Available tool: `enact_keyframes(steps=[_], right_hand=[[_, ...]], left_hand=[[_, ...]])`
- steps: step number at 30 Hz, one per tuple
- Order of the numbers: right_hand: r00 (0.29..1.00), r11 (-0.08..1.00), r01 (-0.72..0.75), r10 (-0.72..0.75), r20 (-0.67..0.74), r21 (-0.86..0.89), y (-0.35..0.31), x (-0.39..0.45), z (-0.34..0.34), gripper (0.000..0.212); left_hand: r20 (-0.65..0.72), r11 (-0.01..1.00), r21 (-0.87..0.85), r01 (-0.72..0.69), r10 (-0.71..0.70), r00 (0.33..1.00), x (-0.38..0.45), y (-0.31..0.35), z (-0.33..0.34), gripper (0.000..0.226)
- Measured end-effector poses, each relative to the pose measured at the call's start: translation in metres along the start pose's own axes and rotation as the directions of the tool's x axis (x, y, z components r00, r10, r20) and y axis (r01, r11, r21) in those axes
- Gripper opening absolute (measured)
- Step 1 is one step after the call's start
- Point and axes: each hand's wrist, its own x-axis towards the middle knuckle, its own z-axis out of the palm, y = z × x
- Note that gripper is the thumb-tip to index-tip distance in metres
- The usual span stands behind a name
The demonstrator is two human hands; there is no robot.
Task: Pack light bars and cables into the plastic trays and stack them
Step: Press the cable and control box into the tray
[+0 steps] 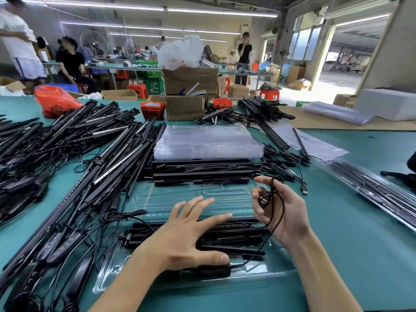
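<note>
A clear plastic tray lies on the green table in front of me, with black light bars in its near half. My left hand is spread flat over those bars, its thumb pressing on a black controller at the tray's near edge. My right hand is held above the tray's right side. It holds a coiled black cable that runs down to the controller. A stack of empty clear trays stands behind, with more loose bars in front of it.
A big heap of black light bars and cables covers the table's left side. A packed tray lies at the right. Cardboard boxes, red bins and a red bag stand at the back; people work beyond.
</note>
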Motion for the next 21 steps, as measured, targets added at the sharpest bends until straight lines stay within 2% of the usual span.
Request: enact_keyframes(steps=[12,17,21], right_hand=[[1.0,1.0,0.024,-0.024,0.021,-0.01,-0.001,-0.001,0.001,0.035],[1.0,1.0,0.017,-0.017,0.006,0.007,-0.001,-0.003,0.002,0.024],[0.999,0.997,-0.003,0.006,0.036,-0.083,-0.006,-0.009,-0.003,0.023]], left_hand=[[0.026,0.993,0.117,-0.013,0.01,1.0,0.004,0.001,0.007,0.087],[-0.04,0.997,0.071,0.001,0.001,0.999,0.003,0.001,0.006,0.092],[-0.117,0.985,0.153,0.076,-0.058,0.991,0.003,0.002,0.013,0.088]])
